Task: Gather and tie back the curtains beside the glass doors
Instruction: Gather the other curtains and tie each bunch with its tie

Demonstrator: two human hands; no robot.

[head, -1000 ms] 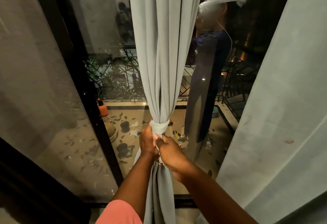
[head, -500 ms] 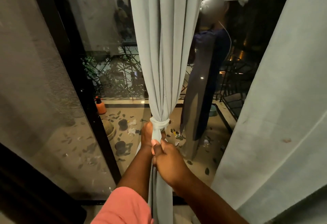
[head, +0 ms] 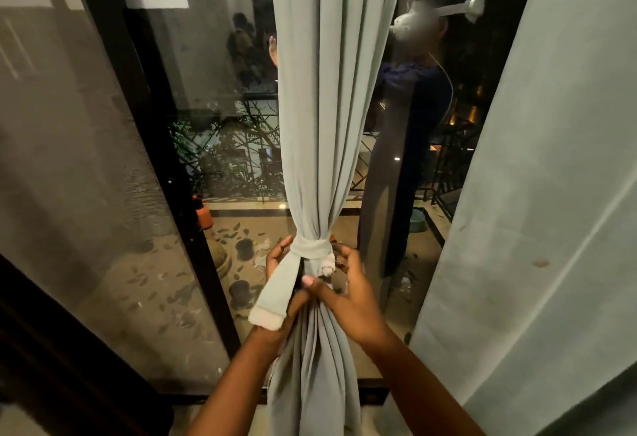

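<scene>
Head view: grey-green curtain [head: 327, 108] bunched at centre before glass door [head: 220, 132], cinched by tie-back band [head: 310, 250]. Left hand [head: 275, 263] beside knot, grip closed on band's loose tail [head: 272, 297]. Right hand [head: 348, 294] grip open, fingers spread just right of knot. Second curtain [head: 551, 194] hangs at right.

A gathered grey fabric curtain [head: 331, 108] hangs in front of the dark-framed glass door [head: 220, 118], a grey cloth tie band [head: 310, 250] wrapped around its middle, the left hand [head: 280, 265] and right hand [head: 348, 292] at either side, and a second grey curtain [head: 551, 194] at far right.
</scene>
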